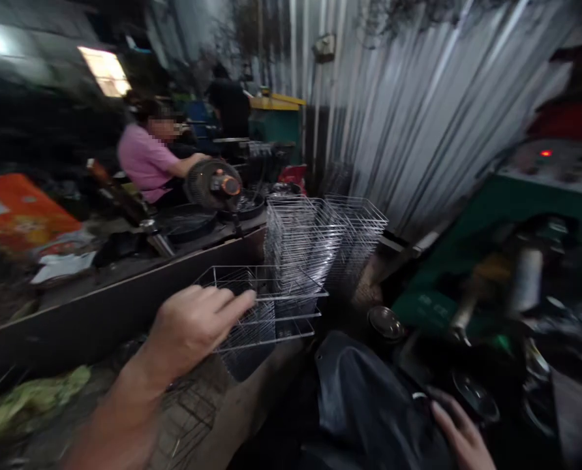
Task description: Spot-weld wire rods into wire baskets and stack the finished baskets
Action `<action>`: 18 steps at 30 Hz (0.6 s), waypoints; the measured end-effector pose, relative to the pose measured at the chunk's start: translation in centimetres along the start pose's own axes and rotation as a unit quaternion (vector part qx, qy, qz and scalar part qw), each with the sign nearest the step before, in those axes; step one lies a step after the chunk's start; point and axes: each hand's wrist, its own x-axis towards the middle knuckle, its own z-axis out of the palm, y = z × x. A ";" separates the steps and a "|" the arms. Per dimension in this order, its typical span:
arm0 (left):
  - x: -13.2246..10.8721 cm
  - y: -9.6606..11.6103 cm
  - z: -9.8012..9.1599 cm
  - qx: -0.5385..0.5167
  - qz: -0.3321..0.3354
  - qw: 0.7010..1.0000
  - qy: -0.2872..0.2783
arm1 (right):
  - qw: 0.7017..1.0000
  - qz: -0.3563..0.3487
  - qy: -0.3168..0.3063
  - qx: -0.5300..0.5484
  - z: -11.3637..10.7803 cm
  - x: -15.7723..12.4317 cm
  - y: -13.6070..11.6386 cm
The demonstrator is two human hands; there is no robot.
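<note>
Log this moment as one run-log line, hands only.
left hand: at wire basket | right hand: by black plastic sheet | beyond: stacked wire baskets

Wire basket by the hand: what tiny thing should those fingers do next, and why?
I'd guess: close the left hand and its fingers firmly on the rim of the wire basket. The fingers sit at its edge without clearly gripping, and the tall stack of wire baskets stands right beside it, so a firm hold might stop bumps.
</note>
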 end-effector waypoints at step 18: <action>11.5 24.6 9.4 -0.723 -0.261 0.640 -0.010 | 0.923 -0.037 0.248 0.293 -2.1 -4.8 -1.9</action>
